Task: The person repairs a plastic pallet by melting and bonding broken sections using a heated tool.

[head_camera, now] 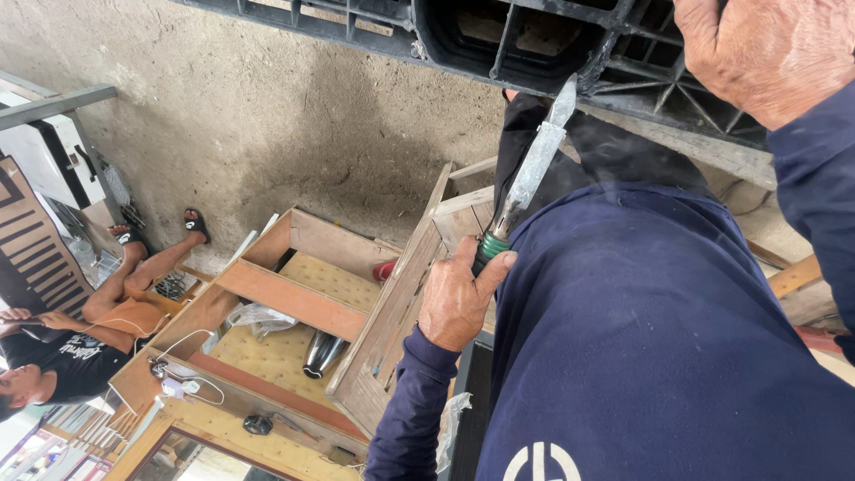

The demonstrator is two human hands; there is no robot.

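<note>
Pallet (pixel 552 40) plastic is smoking where the iron (pixel 533 169) tip is touching a rib, so work's underway. Left hand (pixel 459 298) fingers are gripping the iron's handle; right hand (pixel 770 53) is pressing on the pallet, can't tell about its fingers.

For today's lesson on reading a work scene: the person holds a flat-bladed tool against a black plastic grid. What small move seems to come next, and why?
Probably slide the metal blade a little further along the black plastic grid: its tip already touches a rib, one hand grips the green-collared handle, and the other hand steadies the grid.
</note>
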